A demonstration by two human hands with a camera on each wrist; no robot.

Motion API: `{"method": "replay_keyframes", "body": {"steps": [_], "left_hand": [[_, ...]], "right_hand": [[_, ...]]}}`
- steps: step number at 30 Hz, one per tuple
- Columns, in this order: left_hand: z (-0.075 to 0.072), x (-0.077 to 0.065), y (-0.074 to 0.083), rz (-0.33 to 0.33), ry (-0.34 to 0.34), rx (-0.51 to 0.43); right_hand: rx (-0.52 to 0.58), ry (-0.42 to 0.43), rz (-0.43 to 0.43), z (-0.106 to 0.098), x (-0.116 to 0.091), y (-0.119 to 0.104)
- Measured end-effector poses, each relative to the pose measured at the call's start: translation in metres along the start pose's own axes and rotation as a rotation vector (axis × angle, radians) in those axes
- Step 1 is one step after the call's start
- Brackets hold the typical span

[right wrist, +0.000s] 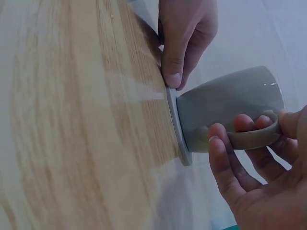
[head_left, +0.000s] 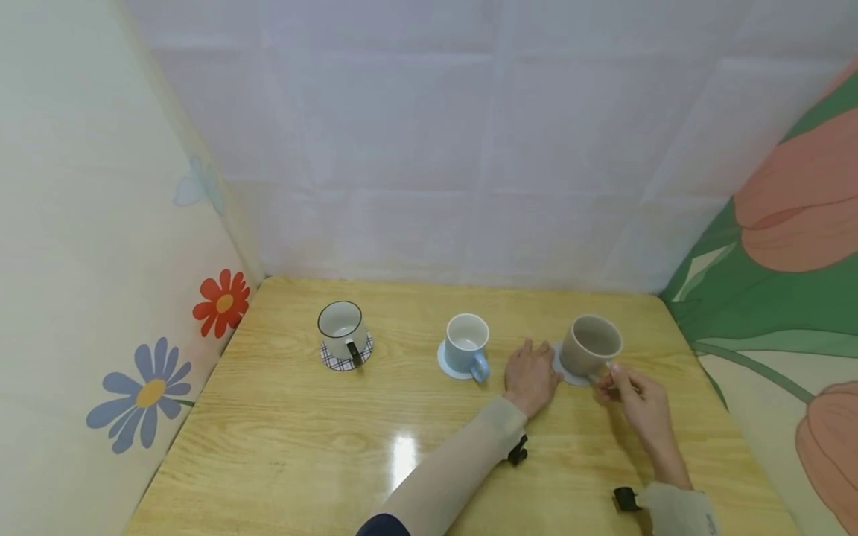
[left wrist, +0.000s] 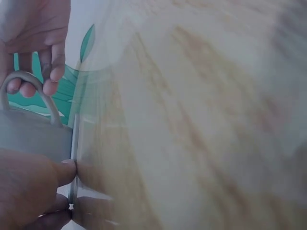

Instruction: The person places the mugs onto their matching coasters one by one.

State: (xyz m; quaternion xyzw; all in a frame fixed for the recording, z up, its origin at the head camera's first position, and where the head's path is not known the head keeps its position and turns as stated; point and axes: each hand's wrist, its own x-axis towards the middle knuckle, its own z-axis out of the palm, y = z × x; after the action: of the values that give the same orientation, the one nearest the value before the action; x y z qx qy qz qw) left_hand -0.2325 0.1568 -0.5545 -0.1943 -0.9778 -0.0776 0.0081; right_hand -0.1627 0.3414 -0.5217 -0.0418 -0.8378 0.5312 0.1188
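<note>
A grey-brown mug (head_left: 582, 356) stands upright on a pale round coaster (head_left: 570, 378) at the table's right. My right hand (head_left: 640, 406) holds the mug by its handle, with fingers through the loop in the right wrist view, where the mug (right wrist: 225, 103) shows side-on. On the coaster's left my left hand (head_left: 532, 378) rests on the table, palm down. Its thumb touches the rim of the coaster (right wrist: 178, 129). The left wrist view shows the mug's handle (left wrist: 50, 103) and the left thumb near the coaster's edge; its right part is blurred.
A white and light-blue mug (head_left: 462, 357) stands on a pale coaster (head_left: 445, 366) left of my left hand. Farther left, a white mug with a black rim (head_left: 343, 339) sits on a checked coaster (head_left: 331, 362). A white cloth wall (head_left: 415, 231) borders the wooden table (head_left: 281, 432) behind.
</note>
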Motion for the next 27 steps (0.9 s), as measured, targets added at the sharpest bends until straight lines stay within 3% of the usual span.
{"method": "replay_keyframes", "body": {"steps": [7, 13, 20, 27], "left_hand": [[-0.006, -0.003, -0.004, 0.034, -0.004, -0.066], [-0.008, -0.007, -0.010, 0.072, -0.021, -0.063], [-0.019, -0.016, -0.015, 0.108, 0.019, -0.131], [-0.054, -0.032, -0.029, 0.228, 0.114, -0.082]], "right_hand": [[-0.040, -0.015, 0.025, -0.003, 0.004, 0.002], [-0.101, -0.039, 0.025, -0.005, 0.005, 0.000], [-0.310, -0.009, -0.159, -0.009, 0.007, -0.003], [-0.402, 0.013, -0.242, -0.012, 0.012, -0.005]]}}
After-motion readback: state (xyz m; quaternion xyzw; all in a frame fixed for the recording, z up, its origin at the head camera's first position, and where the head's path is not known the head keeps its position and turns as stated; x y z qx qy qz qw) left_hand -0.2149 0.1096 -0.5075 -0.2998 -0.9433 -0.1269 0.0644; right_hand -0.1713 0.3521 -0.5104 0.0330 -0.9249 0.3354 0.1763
